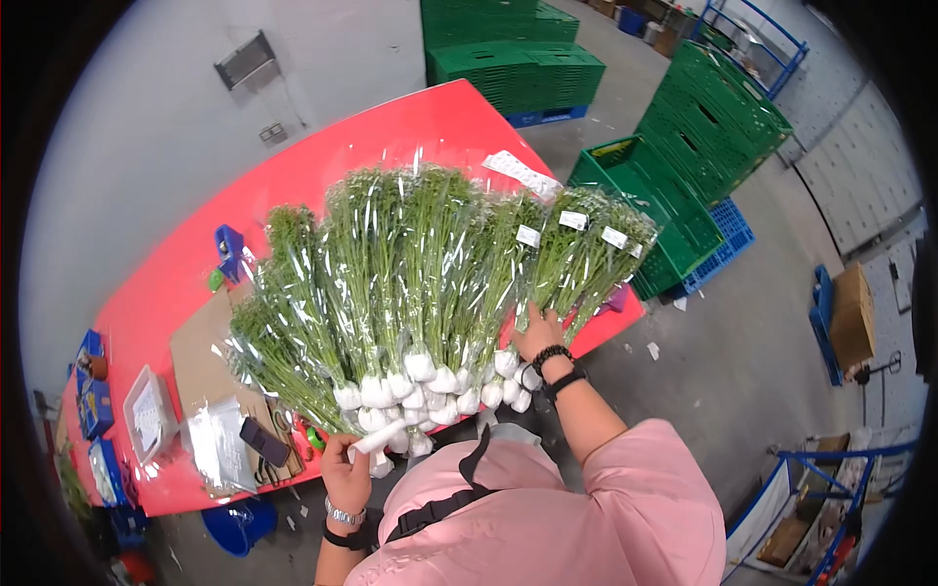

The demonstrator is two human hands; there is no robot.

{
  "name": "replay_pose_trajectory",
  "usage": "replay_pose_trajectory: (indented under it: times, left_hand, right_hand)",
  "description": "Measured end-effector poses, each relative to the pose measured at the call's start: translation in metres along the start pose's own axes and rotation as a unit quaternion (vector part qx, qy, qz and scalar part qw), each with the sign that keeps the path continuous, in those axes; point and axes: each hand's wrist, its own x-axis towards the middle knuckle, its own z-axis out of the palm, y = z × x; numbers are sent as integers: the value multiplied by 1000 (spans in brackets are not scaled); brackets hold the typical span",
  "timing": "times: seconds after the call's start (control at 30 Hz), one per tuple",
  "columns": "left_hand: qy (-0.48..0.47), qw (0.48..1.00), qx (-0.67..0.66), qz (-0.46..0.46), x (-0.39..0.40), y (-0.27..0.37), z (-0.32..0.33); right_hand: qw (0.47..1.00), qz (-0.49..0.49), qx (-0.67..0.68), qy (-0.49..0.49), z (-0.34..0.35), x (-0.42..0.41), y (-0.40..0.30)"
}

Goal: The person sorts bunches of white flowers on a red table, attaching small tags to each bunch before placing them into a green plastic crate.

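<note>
My left hand (347, 472) is at the table's near edge, with a white strip (379, 437), apparently paper, pinched between thumb and fingers. Farther right, my right hand (540, 335) rests on the lower stems of a clear-sleeved flower bunch (560, 256); its grip is partly hidden. Many more green-stemmed bunches (432, 256) in clear plastic fan out across the red table (410, 117). Their stem ends are wrapped in white bundles (377, 392), piled towards me. White labels (573, 220) sit on several bunches at the right, and a label sheet (522, 174) lies behind them.
On the left are a blue tape dispenser (230, 253), cardboard (198, 351), plastic sleeves (220, 443), a phone (264, 442), scissors (267, 472) and a white tray (149, 417). A green crate (678, 242) stands right of the table. Below is a blue bucket (240, 526).
</note>
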Motion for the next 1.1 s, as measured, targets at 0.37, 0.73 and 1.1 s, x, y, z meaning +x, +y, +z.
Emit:
replay_pose_trajectory:
  times: [0.37,0.73,1.1]
  left_hand:
    - [-9,978,109,176,12,52,52]
    - [86,995,27,-29,-3,14,-11]
    - [77,985,145,47,3,-70,-103]
  right_hand:
    - [622,-214,490,-572,-20,-122,-126]
    - [772,-383,397,-317,18,-144,-196]
    - [903,-400,153,-31,54,58,-452]
